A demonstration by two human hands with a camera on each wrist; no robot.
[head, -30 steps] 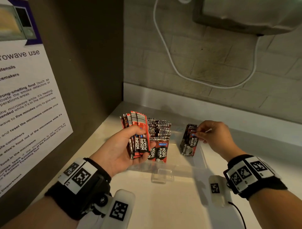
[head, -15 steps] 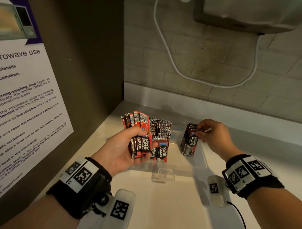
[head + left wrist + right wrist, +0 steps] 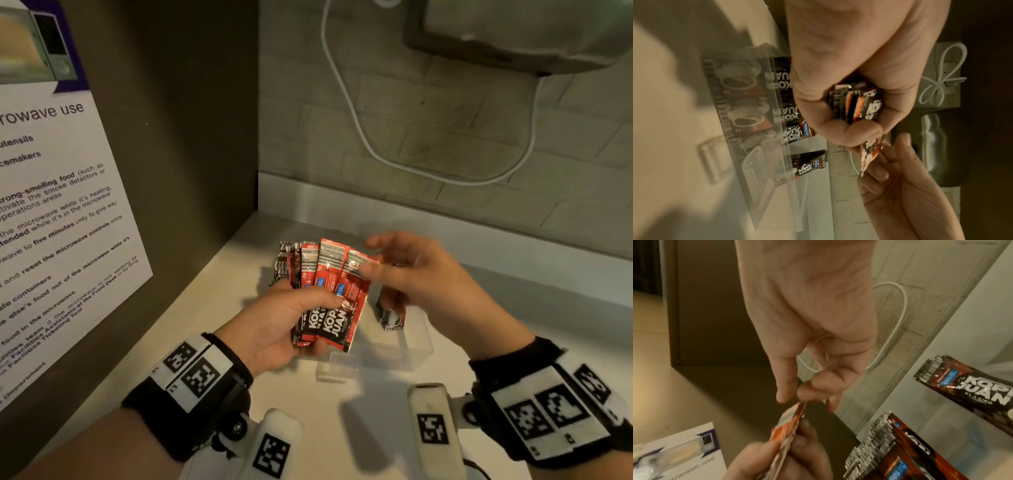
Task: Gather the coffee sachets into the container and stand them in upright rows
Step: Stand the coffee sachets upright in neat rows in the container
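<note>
My left hand [image 3: 320, 320] grips a fanned bundle of red-and-black coffee sachets [image 3: 329, 291] above the clear container [image 3: 416, 349]. My right hand [image 3: 367, 264] pinches the top edge of the bundle's rightmost sachet [image 3: 356, 274] between thumb and forefinger. The right wrist view shows that pinch on the sachet [image 3: 792, 420]. In the left wrist view the bundle [image 3: 856, 104] sits in my curled fingers. Inside the container a packed upright row of sachets [image 3: 283, 265] stands at the left. A small leaning group [image 3: 394, 317] is at the right, partly hidden by my right hand.
The container stands on a pale counter [image 3: 342, 428] in a corner. A brown panel with a microwave notice [image 3: 58, 219] closes the left side, and a tiled wall with a white cable [image 3: 363, 137] is behind. An appliance [image 3: 513, 31] hangs above at the right.
My right hand left the small group of sachets at the container's right and came across to the bundle, taking hold of its rightmost sachet. The left hand shifted the bundle slightly right.
</note>
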